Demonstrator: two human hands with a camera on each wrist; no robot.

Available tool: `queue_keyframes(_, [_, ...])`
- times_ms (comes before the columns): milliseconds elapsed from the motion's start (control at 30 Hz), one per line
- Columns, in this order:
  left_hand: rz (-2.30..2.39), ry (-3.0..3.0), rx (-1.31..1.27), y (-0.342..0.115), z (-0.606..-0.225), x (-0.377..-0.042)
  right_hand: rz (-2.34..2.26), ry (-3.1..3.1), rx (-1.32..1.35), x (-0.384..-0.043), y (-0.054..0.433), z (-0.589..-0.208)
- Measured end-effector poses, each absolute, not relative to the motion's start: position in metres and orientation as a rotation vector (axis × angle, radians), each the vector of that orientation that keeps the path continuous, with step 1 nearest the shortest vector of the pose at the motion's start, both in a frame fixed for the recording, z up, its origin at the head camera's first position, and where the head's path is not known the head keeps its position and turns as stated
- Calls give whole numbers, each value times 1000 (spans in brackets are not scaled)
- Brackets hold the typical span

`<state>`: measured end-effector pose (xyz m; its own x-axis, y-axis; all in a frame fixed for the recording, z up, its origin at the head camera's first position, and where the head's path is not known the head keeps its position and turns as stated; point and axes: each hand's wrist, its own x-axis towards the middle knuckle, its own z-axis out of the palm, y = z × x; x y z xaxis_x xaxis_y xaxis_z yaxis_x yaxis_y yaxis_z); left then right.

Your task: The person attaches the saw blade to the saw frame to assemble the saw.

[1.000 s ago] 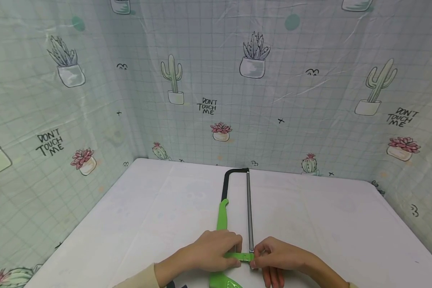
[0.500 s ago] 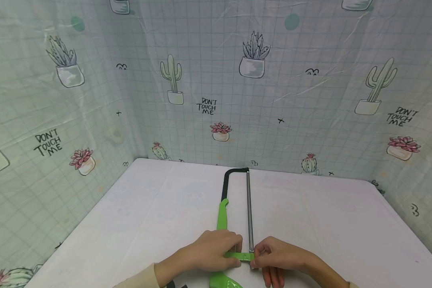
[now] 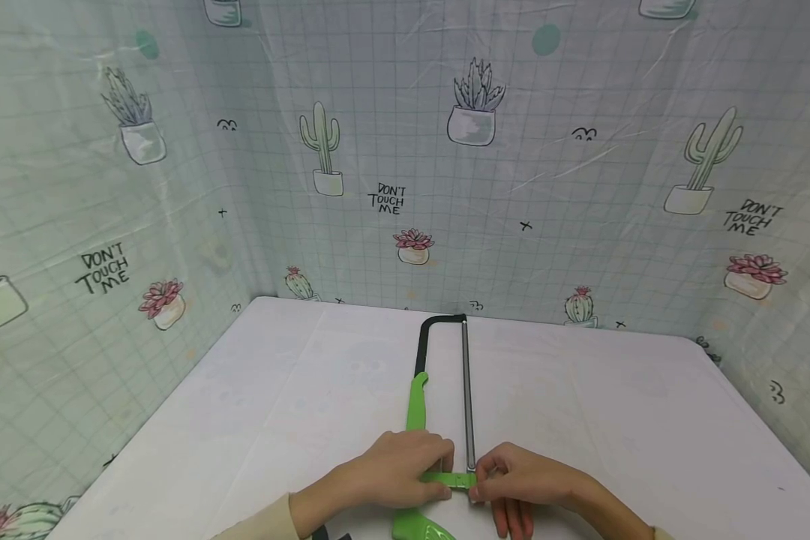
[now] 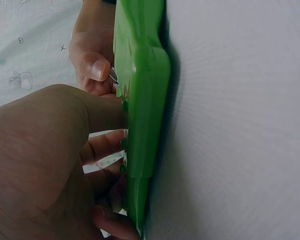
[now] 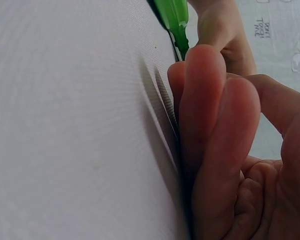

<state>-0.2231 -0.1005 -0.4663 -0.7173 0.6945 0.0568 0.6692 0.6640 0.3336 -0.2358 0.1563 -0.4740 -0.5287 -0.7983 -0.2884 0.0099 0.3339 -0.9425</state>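
A hacksaw lies flat on the white table, its green body (image 3: 416, 409) leading to a black front arm (image 3: 423, 349) that bends across at the far end. The grey blade (image 3: 468, 397) runs along the right side. My left hand (image 3: 403, 472) reaches over the body and holds it at the green crosspiece (image 3: 454, 481), thumb and fingers on either side. At the blade's near end, the thumb and forefinger of my right hand (image 3: 529, 480) pinch the fitting. Those fingers mostly hide the fitting. In the left wrist view, the green body (image 4: 147, 100) stretches past the left hand (image 4: 35, 150).
A small black item (image 3: 320, 534) shows at the bottom edge, left of the saw's green handle (image 3: 418, 527). The white tabletop (image 3: 310, 405) surrounds the saw. Cactus-print curtains (image 3: 405, 150) stand behind the table and along both sides.
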Motion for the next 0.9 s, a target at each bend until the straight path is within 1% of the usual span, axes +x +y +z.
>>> queue_keyframes(900, [530,2771,1115,-99,-468,-226,-1266,1814,-689,-237,157,-472])
